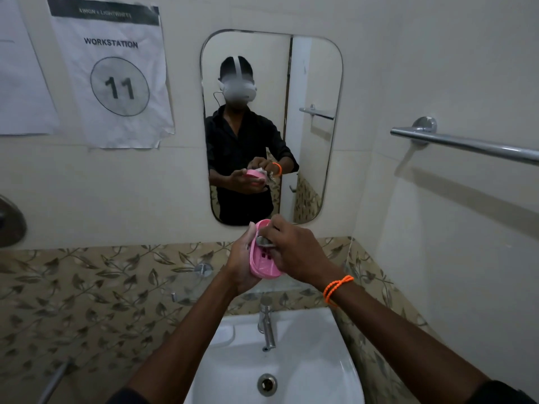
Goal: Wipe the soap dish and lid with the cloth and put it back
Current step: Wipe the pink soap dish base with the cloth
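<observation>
The wiping step is in hand: above the washbasin and its tap, the left hand is closed around the far side of the pink soap dish. The right hand pinches a bunched grey cloth down into its tray. The dish holds only the cloth, no soap, and the lid is not in view; next, I judge, the cloth must sweep the slotted floor toward the near end.

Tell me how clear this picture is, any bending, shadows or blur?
Head view: wide-angle bending curves the towel rail and wall edges; the rail throws a soft shadow below it; light is dim and even, no harsh glare; the soap dish and cloth look slightly soft.
</observation>
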